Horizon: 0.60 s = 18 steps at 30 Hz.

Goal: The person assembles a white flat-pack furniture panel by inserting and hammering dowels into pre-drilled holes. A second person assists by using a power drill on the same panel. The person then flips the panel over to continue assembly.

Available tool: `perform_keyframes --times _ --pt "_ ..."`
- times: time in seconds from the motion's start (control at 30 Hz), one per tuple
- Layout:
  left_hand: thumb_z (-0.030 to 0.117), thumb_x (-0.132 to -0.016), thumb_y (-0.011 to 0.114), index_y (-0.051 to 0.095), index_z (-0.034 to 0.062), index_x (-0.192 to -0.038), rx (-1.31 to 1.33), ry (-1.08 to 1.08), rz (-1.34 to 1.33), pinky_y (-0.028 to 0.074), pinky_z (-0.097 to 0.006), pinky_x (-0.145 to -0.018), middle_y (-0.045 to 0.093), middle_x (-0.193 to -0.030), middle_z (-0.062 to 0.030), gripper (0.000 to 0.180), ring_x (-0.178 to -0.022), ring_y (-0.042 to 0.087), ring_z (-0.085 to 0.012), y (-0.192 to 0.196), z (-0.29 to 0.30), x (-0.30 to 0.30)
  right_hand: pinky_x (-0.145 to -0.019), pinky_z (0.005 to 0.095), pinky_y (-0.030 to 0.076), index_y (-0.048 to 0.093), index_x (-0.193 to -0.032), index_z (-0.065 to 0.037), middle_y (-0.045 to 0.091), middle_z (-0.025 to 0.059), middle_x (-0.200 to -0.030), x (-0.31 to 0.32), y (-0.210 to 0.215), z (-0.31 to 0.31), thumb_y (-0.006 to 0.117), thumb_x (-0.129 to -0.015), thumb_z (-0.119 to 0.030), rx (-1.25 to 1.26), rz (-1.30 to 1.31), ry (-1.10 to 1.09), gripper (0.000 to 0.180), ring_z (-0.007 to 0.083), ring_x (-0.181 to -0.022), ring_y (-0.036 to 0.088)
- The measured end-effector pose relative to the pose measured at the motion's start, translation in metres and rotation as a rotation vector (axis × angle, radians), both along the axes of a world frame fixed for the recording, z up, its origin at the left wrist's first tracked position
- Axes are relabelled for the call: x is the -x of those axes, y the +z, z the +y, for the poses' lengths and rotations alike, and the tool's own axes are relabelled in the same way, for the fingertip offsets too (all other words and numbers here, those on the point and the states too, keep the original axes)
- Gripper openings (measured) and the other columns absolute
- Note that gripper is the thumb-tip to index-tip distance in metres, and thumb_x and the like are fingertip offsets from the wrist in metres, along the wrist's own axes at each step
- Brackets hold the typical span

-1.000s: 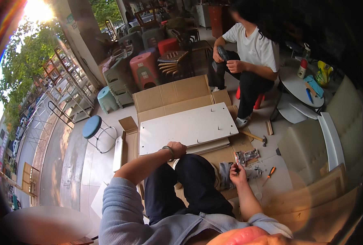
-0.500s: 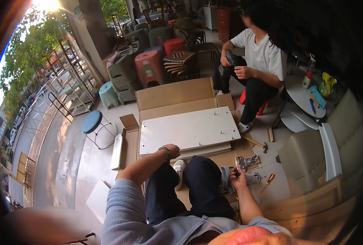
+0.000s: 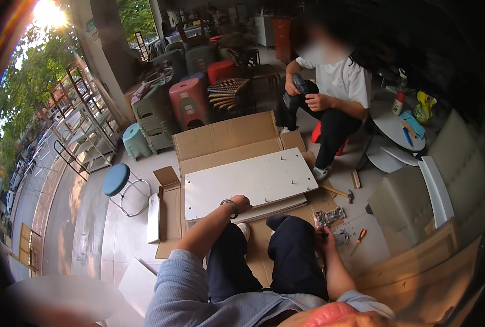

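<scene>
Head view: left hand (image 3: 241, 204) fisted on the white panel's (image 3: 250, 181) near edge, right hand (image 3: 324, 238) pinching hardware packets (image 3: 329, 217); I'd keep that panel braced.

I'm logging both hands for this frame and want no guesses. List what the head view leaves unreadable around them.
- Left hand: it rests at the white panel edge; the fingers curl away, so any grip is hidden.
- Right hand: small, beside the knee; whether it holds something is unclear.
- Hardware packets: too small to identify the parts.
- Loose bits near the orange screwdriver: too small.
- Cardboard beneath the panel: mostly covered.
</scene>
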State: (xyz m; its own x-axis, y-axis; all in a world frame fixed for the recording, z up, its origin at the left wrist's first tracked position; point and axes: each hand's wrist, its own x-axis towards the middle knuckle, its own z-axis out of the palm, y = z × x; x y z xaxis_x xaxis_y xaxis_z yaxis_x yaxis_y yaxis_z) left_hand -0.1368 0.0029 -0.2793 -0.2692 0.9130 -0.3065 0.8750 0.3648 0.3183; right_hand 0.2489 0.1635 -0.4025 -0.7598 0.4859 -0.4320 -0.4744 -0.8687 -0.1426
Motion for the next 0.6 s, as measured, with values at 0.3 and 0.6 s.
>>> perform_keyframes --times 0.3,0.6 --pt "0.039 -0.082 0.058 0.07 0.0107 -0.095 -0.004 0.01 -0.135 0.05 -0.038 -0.082 0.069 -0.095 -0.0142 0.033 -0.089 0.065 -0.0286 0.012 0.038 -0.029 -0.056 0.0264 0.046 0.057 -0.088 -0.009 0.058 0.004 -0.075 -0.017 -0.017 0.014 0.043 -0.096 -0.037 -0.135 0.028 -0.051 0.032 0.016 -0.062 0.054" --pt "0.039 -0.083 0.057 0.069 0.0101 -0.098 0.024 -0.022 -0.041 0.05 -0.04 -0.083 0.068 -0.093 -0.0169 0.035 -0.091 0.064 -0.0327 0.012 0.06 -0.05 -0.05 0.0285 0.046 0.058 -0.084 -0.01 0.06 0.004 -0.075 -0.021 -0.014 0.039 0.046 -0.095 -0.033 0.13 -0.013 -0.058 0.029 0.0161 -0.059 0.055"
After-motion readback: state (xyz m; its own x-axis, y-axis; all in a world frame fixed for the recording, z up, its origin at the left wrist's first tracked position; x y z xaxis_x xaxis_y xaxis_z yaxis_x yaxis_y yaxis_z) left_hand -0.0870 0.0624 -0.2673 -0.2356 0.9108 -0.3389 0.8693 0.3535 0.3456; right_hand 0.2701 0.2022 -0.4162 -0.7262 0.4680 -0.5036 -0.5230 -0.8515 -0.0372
